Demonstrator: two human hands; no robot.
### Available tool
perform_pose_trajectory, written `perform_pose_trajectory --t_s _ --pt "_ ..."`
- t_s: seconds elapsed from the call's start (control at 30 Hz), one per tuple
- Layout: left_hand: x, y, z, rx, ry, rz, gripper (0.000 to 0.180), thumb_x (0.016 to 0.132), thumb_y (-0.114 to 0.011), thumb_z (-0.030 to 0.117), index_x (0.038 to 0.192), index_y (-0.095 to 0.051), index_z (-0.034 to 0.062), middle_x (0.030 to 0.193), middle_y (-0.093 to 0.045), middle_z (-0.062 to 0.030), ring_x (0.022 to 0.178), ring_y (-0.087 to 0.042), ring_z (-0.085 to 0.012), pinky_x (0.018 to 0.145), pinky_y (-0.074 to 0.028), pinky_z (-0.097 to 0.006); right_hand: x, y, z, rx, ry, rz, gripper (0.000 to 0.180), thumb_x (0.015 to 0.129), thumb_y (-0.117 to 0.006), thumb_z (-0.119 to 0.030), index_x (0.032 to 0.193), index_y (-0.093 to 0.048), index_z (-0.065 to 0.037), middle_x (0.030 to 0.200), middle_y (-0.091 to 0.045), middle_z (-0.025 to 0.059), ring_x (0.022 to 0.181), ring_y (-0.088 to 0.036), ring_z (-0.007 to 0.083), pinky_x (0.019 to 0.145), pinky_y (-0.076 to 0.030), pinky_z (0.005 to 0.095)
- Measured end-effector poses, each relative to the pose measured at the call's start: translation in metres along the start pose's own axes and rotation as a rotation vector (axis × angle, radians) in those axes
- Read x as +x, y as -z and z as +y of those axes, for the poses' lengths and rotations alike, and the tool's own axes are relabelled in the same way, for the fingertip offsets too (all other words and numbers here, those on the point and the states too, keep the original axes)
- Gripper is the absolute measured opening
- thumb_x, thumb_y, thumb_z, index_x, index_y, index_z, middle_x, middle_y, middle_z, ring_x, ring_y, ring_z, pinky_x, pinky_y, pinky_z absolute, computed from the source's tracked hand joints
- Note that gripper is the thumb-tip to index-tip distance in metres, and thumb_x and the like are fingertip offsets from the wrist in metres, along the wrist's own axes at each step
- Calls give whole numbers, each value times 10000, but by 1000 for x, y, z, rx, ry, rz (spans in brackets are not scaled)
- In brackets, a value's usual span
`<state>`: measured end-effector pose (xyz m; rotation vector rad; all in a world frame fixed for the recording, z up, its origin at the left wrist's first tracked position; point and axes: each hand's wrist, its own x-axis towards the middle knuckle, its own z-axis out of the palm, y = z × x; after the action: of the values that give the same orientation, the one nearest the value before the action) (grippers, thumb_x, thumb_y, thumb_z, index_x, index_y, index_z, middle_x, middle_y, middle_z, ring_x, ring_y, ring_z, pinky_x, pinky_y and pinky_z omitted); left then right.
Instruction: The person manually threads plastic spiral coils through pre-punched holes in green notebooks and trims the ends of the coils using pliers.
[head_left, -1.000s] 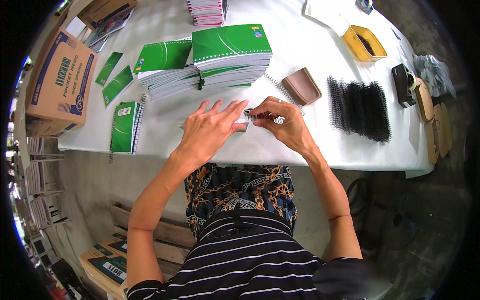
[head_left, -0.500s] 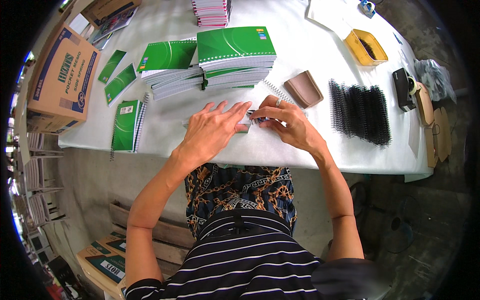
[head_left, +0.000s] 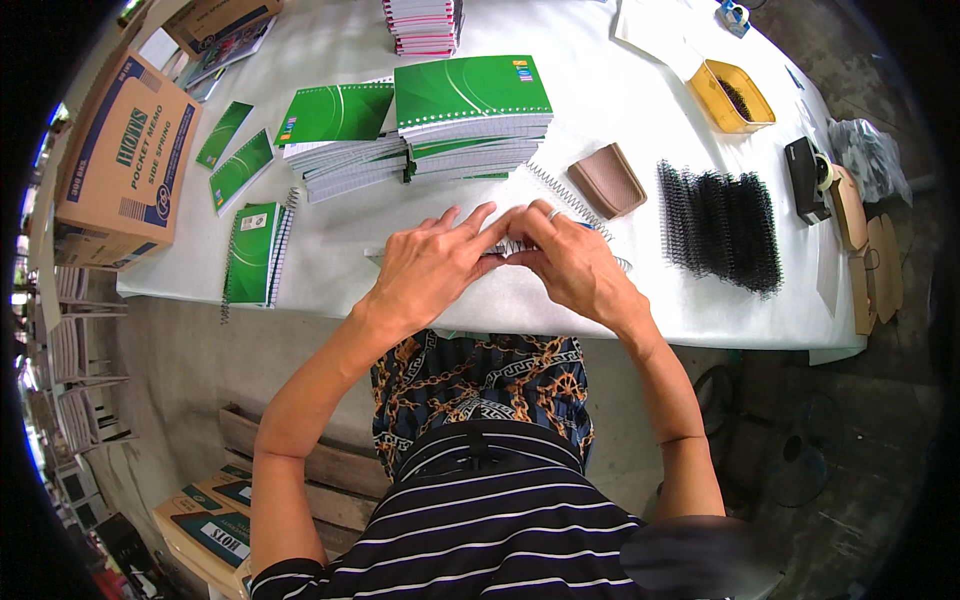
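At the near middle of the table, my left hand (head_left: 425,262) grips a thin notebook (head_left: 374,253) on edge, its thumb below and fingers above; my palm hides most of the notebook. My right hand (head_left: 580,265) meets it, thumb and index finger pinching a dark spiral binding coil (head_left: 515,244) at the notebook's edge. Something small and blue (head_left: 586,225) shows beside the right fingers; its kind is hidden. Behind the right hand lie loose wire coils (head_left: 555,185) and a brown ridged block (head_left: 608,181).
Green notebooks (head_left: 470,88) stand in two stacks beyond my hands. A bound green notebook (head_left: 253,252) and loose covers (head_left: 241,171) lie left, near a carton (head_left: 128,165). Right are black coils (head_left: 718,228), a yellow tub (head_left: 735,95) and a tape dispenser (head_left: 806,180).
My right hand has shifted slightly left and turned, so its fingertips now meet the left hand's. The left hand stays nearly in place on the notebook.
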<state>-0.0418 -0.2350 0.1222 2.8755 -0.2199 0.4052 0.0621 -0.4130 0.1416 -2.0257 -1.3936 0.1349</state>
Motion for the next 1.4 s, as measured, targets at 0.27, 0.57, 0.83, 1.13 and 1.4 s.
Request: perform_pose_trajectory --t_s 0.27,0.57,0.83,1.13,1.4 --pt "-15 20 -2 -102 -155 -366 489 939 -530 466 1379 -533 253 1236 -661 9 857 -705 -241 615 -590 -404 5 67 83 -321 -145 -169 523 682 -560 225 1107 -632 -71 1435 -507 105 1362 -454 261 1065 -481 395" --pt "-29 42 -1 -134 -195 -260 540 901 -603 410 1400 -512 224 1243 -661 17 846 -703 -235 598 -580 -371 6 112 129 -262 -447 -211 716 699 -811 -509 1307 -618 -183 1206 -630 157 1078 -618 311 961 -502 460" --pt "-34 16 -13 33 -16 -87 915 784 -741 413 1537 -290 153 1064 -698 -133 886 -705 -272 600 -548 -377 17 43 65 485 -9 -635 600 881 -638 -558 1251 -674 -87 1134 -698 156 999 -655 287 867 -517 413" --pt "-41 17 -13 32 31 -101 960 772 -751 434 1546 -266 137 979 -700 -127 828 -702 -267 591 -538 -372 23 25 50 707 18 -631 575 882 -643 -535 1222 -687 -74 1079 -691 173 984 -637 298 880 -498 413" --pt "-43 21 -15 46 98 -143 993 740 -758 453 1545 -272 136 923 -707 -146 822 -703 -276 606 -542 -375 27 22 35 585 -31 -671 793 838 -602 -631 1199 -648 74 1151 -640 204 1032 -605 330 923 -448 412"
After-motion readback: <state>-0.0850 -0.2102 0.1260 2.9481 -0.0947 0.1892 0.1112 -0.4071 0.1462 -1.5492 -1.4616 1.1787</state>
